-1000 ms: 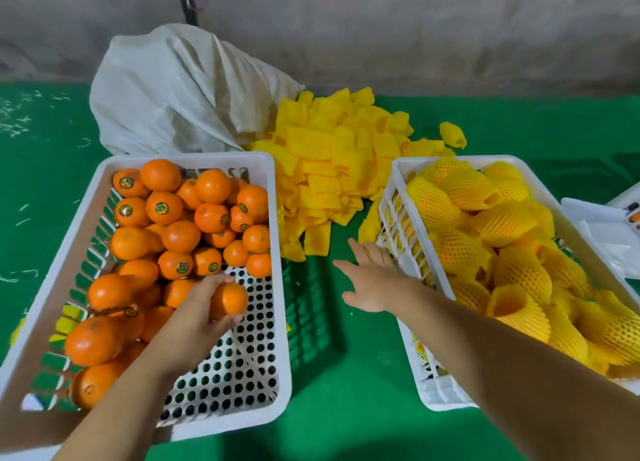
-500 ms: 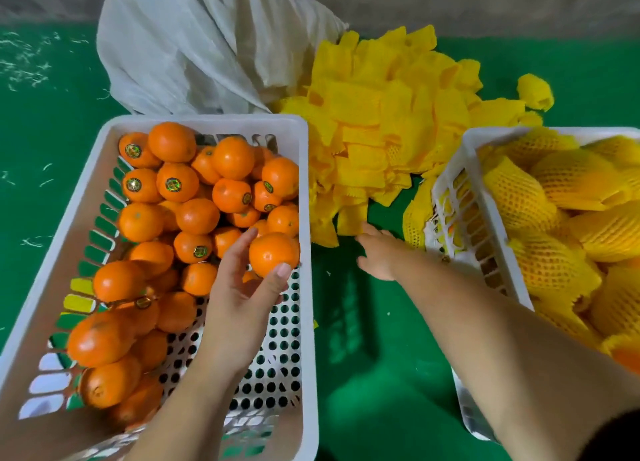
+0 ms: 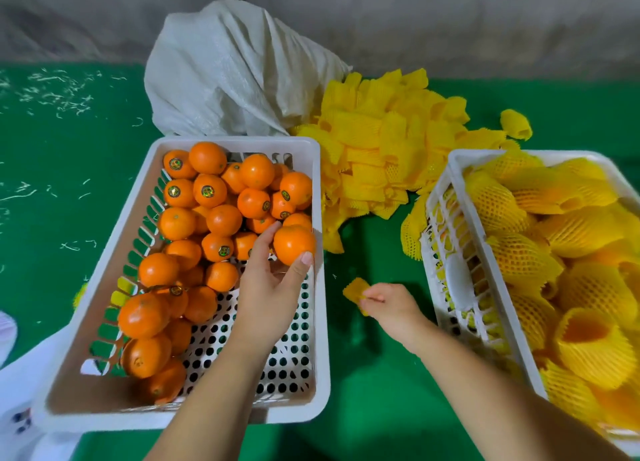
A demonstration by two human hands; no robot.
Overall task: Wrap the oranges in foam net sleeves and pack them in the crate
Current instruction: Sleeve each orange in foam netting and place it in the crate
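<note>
A white perforated crate (image 3: pixel 320 322) on the left holds several bare oranges (image 3: pixel 209 190). My left hand (image 3: pixel 270 287) grips one orange (image 3: pixel 293 244) above that crate's right rim. My right hand (image 3: pixel 389 306) pinches a flat yellow foam net sleeve (image 3: pixel 355 289) over the green surface between the crates. A heap of loose yellow sleeves (image 3: pixel 381 149) lies behind. The right white crate (image 3: pixel 450 239) is filled with several oranges wrapped in yellow net.
A crumpled white woven sack (image 3: pixel 235 72) sits behind the left crate against a grey wall. One stray sleeve (image 3: pixel 516 124) lies on the green mat (image 3: pixel 69 166). White cloth or plastic (image 3: pixel 20 391) shows at the lower left corner.
My left hand lifted the orange toward the crate's right rim. My right hand reached to the sleeve pile, took one sleeve and drew back toward me.
</note>
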